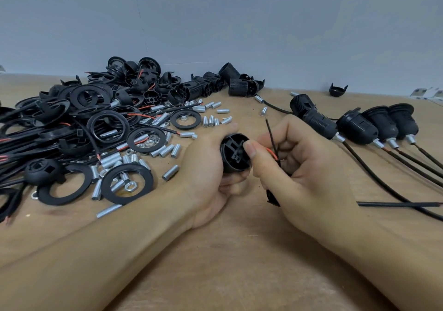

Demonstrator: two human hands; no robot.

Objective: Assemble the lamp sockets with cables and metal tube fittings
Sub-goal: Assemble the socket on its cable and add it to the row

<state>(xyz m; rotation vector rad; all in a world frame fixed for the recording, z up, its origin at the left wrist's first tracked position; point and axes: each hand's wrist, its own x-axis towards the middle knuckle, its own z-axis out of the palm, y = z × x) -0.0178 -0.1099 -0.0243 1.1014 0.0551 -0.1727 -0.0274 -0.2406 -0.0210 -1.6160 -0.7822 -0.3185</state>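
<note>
I counted five finished sockets (pixel 357 126) w/ cables at right, one loose cap (pixel 338 90) far back, four bare socket bodies (pixel 215 82) behind; rings (pixel 127 183), tubes (pixel 170 172), nuts (pixel 130 186): too many to count.

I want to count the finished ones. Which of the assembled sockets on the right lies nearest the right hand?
The leftmost assembled socket in the row, lying on its side just beyond the right hand; the other finished sockets sit farther right.
</note>
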